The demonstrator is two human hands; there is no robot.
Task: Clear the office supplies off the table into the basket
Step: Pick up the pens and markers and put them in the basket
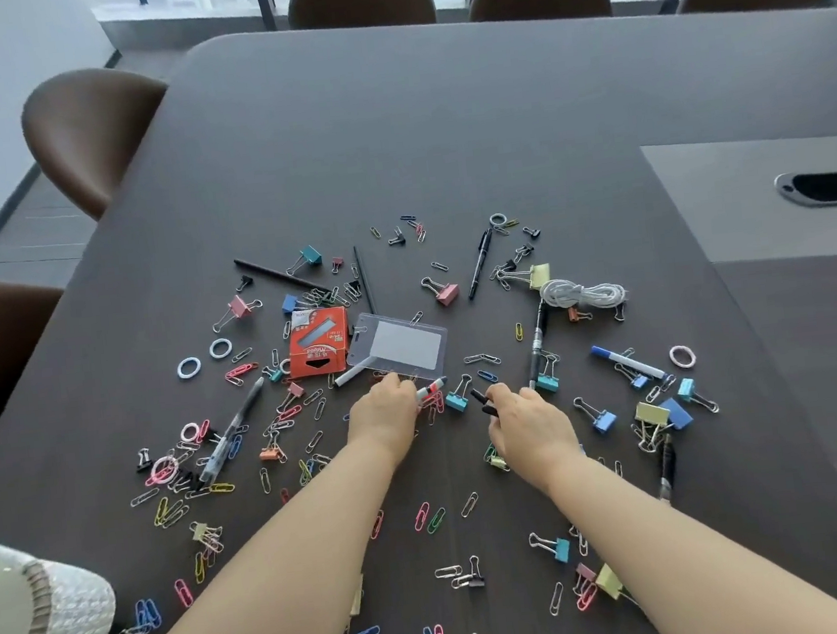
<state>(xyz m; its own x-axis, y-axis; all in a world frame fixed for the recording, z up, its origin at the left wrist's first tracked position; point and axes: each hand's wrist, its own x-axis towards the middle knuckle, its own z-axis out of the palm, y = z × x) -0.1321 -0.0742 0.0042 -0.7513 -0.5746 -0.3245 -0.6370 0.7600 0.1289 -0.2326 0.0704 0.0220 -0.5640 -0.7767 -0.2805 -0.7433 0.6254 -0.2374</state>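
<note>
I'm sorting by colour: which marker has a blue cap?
The white marker right of the right hand, blue cap at its left end. The left hand holds a red marker, the right a black pen; the rest are black or grey.

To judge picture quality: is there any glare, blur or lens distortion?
Head view: soft daylight, faint shadows; pale sheen on the far table; the badge holder glints whitish; the wide lens bows the table edges; the left hand holding a marker and the right hand holding a black pen look slightly soft.
</note>
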